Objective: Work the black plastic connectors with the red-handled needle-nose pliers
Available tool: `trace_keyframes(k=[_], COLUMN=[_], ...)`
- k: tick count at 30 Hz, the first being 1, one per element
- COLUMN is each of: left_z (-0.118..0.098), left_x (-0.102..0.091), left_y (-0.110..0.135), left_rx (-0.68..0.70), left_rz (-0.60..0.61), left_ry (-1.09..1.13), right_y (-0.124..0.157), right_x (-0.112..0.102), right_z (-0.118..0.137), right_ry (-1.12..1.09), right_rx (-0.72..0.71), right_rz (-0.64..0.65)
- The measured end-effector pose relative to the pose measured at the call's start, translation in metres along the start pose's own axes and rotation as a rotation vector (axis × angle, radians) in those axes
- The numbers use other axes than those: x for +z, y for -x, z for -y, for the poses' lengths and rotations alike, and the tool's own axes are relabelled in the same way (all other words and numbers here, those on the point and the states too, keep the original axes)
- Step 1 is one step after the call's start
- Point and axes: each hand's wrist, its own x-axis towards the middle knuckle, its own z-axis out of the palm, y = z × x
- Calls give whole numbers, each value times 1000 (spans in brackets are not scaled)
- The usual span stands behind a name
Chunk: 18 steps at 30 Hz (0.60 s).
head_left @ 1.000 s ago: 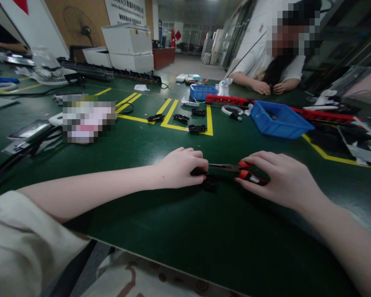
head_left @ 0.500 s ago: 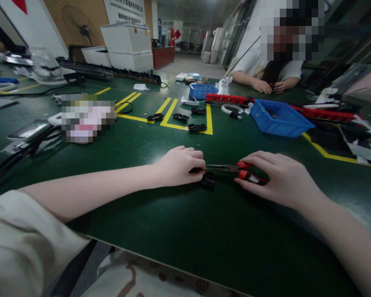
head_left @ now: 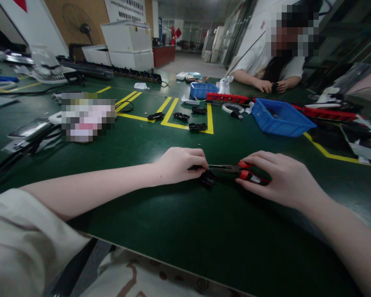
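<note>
My right hand [head_left: 281,175] is closed round the red-and-black handles of needle-nose pliers [head_left: 252,177]. The long jaws point left and reach to the fingertips of my left hand [head_left: 184,165]. Those fingers are pinched on a small black part, mostly hidden by the hand, so its exact kind is unclear. Just below the jaw tips, a black plastic piece [head_left: 208,179] sits close under the left fingertips; whether it joins the pinched part I cannot tell. Farther up the green table [head_left: 173,222], several similar black pieces [head_left: 198,127] lie on and around the yellow tape lines.
A blue bin [head_left: 282,119] with dark parts inside stands at the right, a smaller blue bin [head_left: 204,90] farther back. Red strips [head_left: 227,98] lie behind. Cables and a phone-like device [head_left: 31,128] are at the left. Across the table a person's hands [head_left: 273,86] hold something dark.
My left fingertips have shifted slightly right along the plier jaws. The pliers stay nearly in place in my right hand. The view has moved a little.
</note>
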Motion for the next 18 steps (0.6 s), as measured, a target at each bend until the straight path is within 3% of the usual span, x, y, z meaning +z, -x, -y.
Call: trace_keyframes(k=[18], left_z=[-1], left_x=[1], left_y=[-2], left_rx=[-61], left_rz=[29], left_ry=[73], right_y=[-1], right_x=[2], right_z=[1], right_ry=[3], right_rx=[-4], right_rz=[-1])
